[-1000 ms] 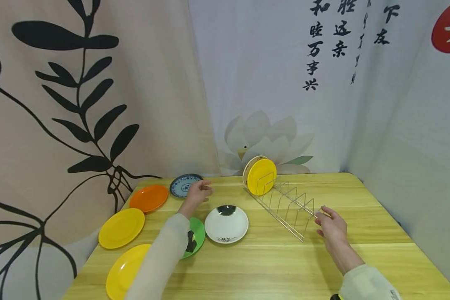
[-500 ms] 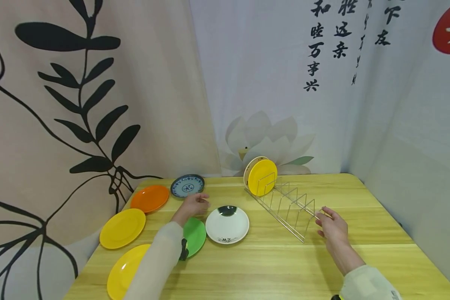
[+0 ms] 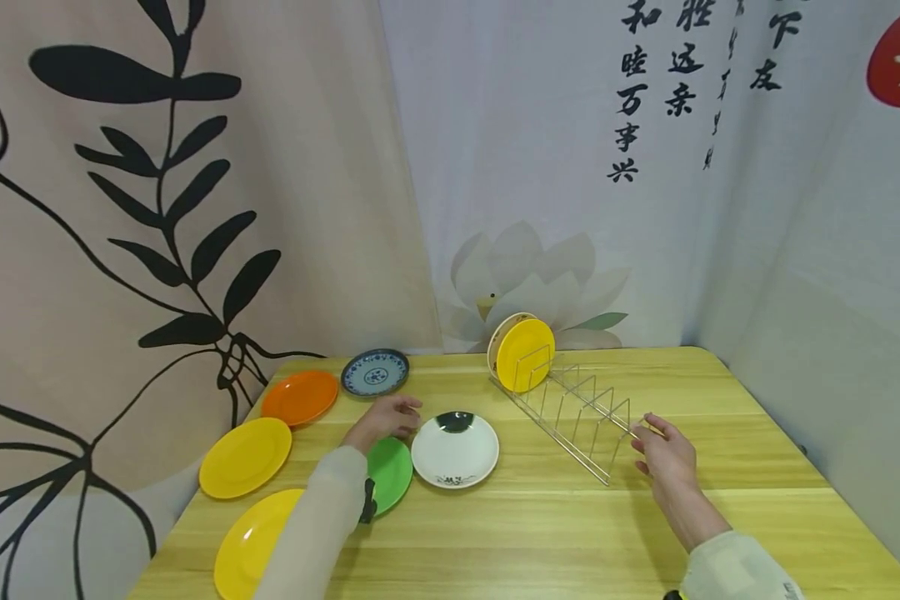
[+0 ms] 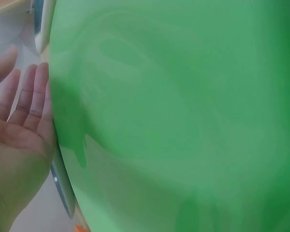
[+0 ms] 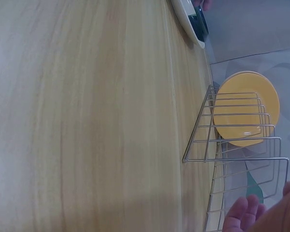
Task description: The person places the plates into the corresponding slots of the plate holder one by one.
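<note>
My left hand [image 3: 385, 419] hangs over the far rim of the green plate [image 3: 390, 475], beside the white plate [image 3: 455, 454] with a dark patch. Its fingers are loosely bent and hold nothing. In the left wrist view the palm [image 4: 19, 140] shows at the left, while the green plate [image 4: 173, 111] fills most of the picture. My right hand [image 3: 667, 454] grips the near right end of a wire dish rack [image 3: 570, 417]; its thumb is partly hidden. A yellow plate [image 3: 525, 356] stands upright in the rack's far end, with a pale-rimmed dish [image 3: 497, 337] behind it.
At the left lie an orange plate [image 3: 300, 397], a yellow plate [image 3: 245, 457] and another yellow plate [image 3: 249, 546], partly behind the left sleeve. A blue patterned plate [image 3: 375, 372] is at the back edge of the wooden table [image 3: 540, 542]. Printed curtains [image 3: 330, 167] hang behind.
My left hand has drawn back from the blue patterned plate toward the green and white plates, then shifted slightly right. The right hand and the rack have stayed in place.
</note>
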Available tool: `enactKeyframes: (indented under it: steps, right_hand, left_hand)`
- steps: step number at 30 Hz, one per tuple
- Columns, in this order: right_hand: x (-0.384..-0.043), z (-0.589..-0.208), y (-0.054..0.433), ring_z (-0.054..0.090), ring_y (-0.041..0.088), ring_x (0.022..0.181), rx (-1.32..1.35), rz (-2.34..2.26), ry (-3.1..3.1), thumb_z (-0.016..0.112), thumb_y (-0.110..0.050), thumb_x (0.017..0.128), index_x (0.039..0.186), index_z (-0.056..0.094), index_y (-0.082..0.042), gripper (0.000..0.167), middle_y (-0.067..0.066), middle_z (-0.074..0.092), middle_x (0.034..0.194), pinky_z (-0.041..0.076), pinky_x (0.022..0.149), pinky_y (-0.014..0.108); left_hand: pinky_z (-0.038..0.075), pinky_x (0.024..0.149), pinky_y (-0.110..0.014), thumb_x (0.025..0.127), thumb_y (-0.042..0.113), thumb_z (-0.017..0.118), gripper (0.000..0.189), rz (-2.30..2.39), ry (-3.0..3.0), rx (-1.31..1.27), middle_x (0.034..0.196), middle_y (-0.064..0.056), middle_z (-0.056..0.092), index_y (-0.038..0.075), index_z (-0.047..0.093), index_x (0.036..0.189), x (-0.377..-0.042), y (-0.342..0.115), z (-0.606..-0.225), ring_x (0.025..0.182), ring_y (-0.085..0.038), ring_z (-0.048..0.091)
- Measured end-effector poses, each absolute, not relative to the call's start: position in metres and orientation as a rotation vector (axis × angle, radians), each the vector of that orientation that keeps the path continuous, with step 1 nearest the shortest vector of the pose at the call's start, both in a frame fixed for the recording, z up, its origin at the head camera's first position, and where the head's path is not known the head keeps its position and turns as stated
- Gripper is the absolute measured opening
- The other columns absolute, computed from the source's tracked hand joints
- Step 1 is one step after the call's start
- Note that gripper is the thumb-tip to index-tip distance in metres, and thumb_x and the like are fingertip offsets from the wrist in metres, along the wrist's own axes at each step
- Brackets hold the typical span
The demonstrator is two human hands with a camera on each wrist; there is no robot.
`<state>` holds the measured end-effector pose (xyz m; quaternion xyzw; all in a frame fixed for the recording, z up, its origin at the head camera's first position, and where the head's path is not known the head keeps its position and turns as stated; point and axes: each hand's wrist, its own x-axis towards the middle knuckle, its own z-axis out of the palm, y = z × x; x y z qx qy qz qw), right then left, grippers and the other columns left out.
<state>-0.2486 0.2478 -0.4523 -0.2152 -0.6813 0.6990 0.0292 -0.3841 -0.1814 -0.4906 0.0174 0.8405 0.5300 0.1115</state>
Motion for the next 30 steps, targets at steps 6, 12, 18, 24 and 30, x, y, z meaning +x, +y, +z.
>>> enactKeyframes:
  steps: [6,12,18,24,30]
  right_hand:
    - [-0.248,-0.453,0.249,0.05,0.02,0.111,-0.662,2.144,-2.116,0.053,-0.023,0.102,0.154,0.029,-0.007,0.06,0.008,0.042,0.134,0.048,0.086,0.034]
    - [-0.25,-0.455,0.249,0.05,0.021,0.112,-0.662,2.134,-2.111,0.054,-0.022,0.101,0.154,0.03,-0.007,0.059,0.011,0.042,0.136,0.049,0.086,0.036]
    - [-0.251,-0.456,0.249,0.049,0.021,0.113,-0.654,2.143,-2.114,0.054,-0.024,0.102,0.154,0.029,-0.007,0.061,0.01,0.041,0.135,0.048,0.088,0.038]
    - [-0.25,-0.456,0.25,0.047,0.022,0.114,-0.644,2.151,-2.113,0.054,-0.024,0.102,0.154,0.029,-0.007,0.061,0.01,0.041,0.135,0.047,0.089,0.038]
    - [-0.249,-0.457,0.25,0.048,0.023,0.114,-0.642,2.143,-2.112,0.054,-0.023,0.102,0.154,0.029,-0.007,0.06,0.01,0.041,0.136,0.048,0.087,0.037]
  left_hand:
    - [0.058,0.076,-0.036,0.085,0.002,0.073,0.042,1.482,2.461,0.086,0.105,-0.014,0.065,-0.003,0.062,0.126,-0.388,-0.178,-0.494,0.085,-0.023,0.067]
    - [0.058,0.076,-0.033,0.084,-0.001,0.072,0.038,1.398,2.468,0.148,0.104,-0.013,0.066,-0.002,0.065,0.121,-0.387,-0.174,-0.489,0.088,-0.023,0.066]
    - [0.057,0.077,-0.033,0.082,-0.002,0.073,0.037,1.332,2.492,0.081,0.102,-0.009,0.066,0.001,0.068,0.119,-0.388,-0.169,-0.492,0.088,-0.021,0.064]
    - [0.058,0.073,-0.033,0.081,-0.004,0.073,0.035,1.293,2.541,0.047,0.097,-0.008,0.067,-0.001,0.07,0.115,-0.386,-0.165,-0.494,0.08,-0.02,0.065]
    - [0.058,0.072,-0.032,0.083,-0.003,0.071,0.033,1.312,2.523,0.025,0.098,-0.008,0.068,0.0,0.07,0.116,-0.388,-0.162,-0.494,0.08,-0.02,0.066]
